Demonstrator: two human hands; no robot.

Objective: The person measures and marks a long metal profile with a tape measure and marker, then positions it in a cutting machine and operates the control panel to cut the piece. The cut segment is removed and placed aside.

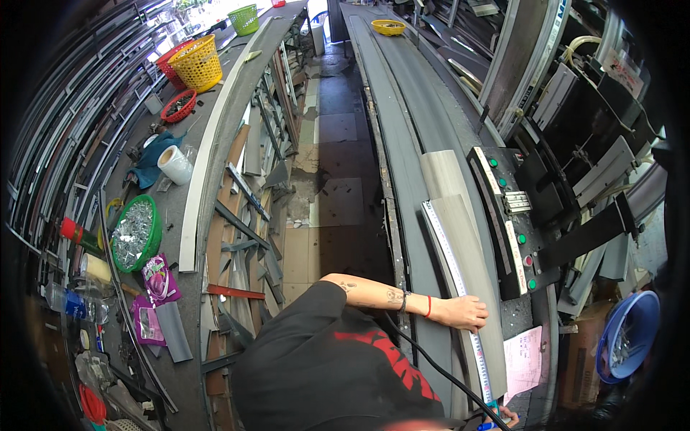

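Observation:
A grey-beige panel strip (pixel 466 233) lies lengthwise on the bench at the right, partly over another similar panel (pixel 440 169). Along its left edge runs the white blade of a tape measure (pixel 449 260). My left hand (pixel 461 313), reaching across from the left, is closed over the blade, with curled fingers against the strip. Low at the picture's edge, my right hand (pixel 509 416) is partly cut off beside the blade's near end. Its bent fingers are near something blue (pixel 487 425), too hidden to name. A black cable (pixel 449 377) crosses below my left wrist.
Right of the strip stand a control box with green buttons (pixel 512 215), a marked paper (pixel 523 365) and a blue basin (pixel 627 336). A left bench carries a green basket of metal pieces (pixel 136 233) and a yellow basket (pixel 198 65). Offcuts (pixel 244 215) fill the rack beneath.

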